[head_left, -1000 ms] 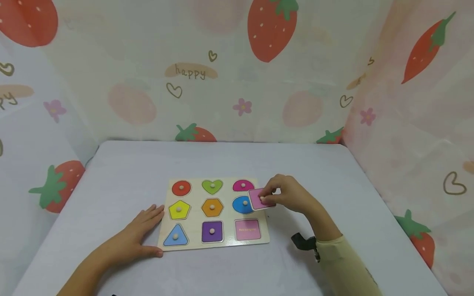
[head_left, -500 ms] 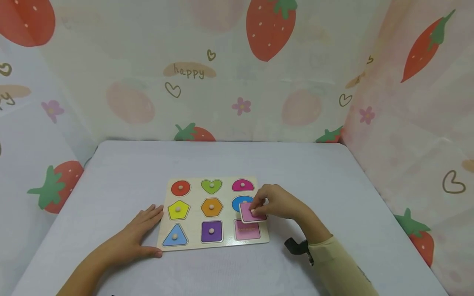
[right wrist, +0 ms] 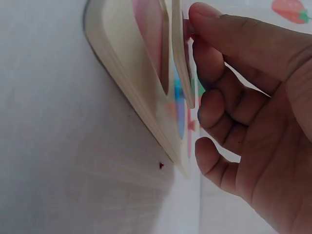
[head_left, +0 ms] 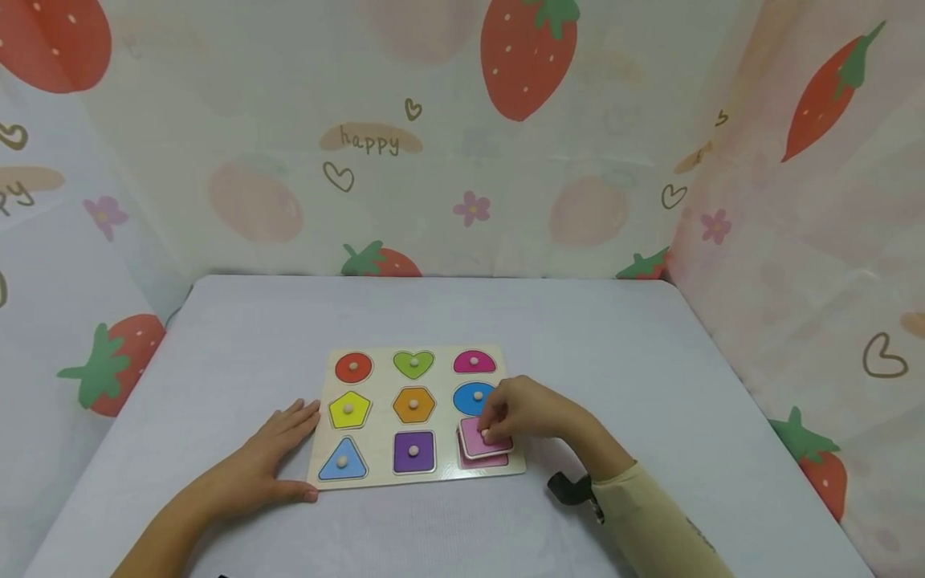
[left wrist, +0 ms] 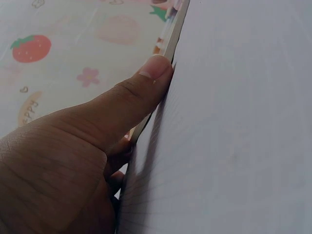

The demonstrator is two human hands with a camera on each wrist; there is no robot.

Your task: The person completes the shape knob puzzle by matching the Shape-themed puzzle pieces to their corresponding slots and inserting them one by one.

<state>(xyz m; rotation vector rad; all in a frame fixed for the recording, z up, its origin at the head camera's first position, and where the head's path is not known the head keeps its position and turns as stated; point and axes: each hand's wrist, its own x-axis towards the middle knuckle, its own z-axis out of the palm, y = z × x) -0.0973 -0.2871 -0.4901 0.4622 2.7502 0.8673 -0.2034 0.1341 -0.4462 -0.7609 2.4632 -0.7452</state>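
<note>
Just above its slot, fingers [head_left: 499, 417] pinch the pink piece [head_left: 482, 437].

1 puzzle board [head_left: 321, 474], 9 knobbed shape pieces: 8 seated, 1 pink rectangle [head_left: 482, 437] over its slot. 2 hands.

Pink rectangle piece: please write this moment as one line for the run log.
right hand: pinches knob of pink rectangle piece | piece: just above its slot, not seated | left hand: rests flat against puzzle board edge
</note>
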